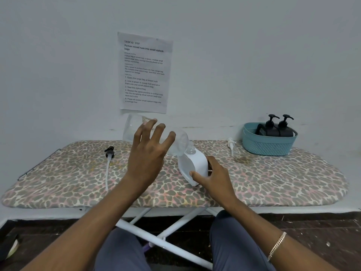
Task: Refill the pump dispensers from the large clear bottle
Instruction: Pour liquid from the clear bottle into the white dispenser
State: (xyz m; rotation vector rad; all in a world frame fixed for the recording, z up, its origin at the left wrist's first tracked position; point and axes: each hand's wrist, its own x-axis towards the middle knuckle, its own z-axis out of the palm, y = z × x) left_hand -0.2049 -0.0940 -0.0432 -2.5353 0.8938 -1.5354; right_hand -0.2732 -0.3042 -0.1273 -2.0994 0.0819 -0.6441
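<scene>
The clear bottle (pixel 130 130) is tilted over the middle of the board (pixel 273 177), its base up near the wall and its neck down at the open top of the white dispenser (pixel 192 165). The neck meets the dispenser's mouth; whether liquid is flowing cannot be made out.

The left hand (pixel 148 153) is raised in front of the bottle, back towards the camera, fingers spread and nearly straight. It covers the bottle's middle, and I cannot tell whether the palm or fingertips touch it.

The right hand (pixel 214 177) grips the white dispenser, thumb across its front face and fingers curled round its right side. The dispenser leans slightly and rests on the board. A bracelet (pixel 277 246) sits on the right wrist.

To the left, a black pump (pixel 109 150) lies on the board with its white tube trailing towards the near edge. To the right, a white pump (pixel 231 142) lies near the far edge, just beside a teal basket (pixel 267 145). The basket stands at the board's far right corner and holds two black dispensers (pixel 269 131), pumps on, upright and side by side.

A printed sheet (pixel 144 73) hangs on the wall above the bottle. The board has a leopard-print cover.
</scene>
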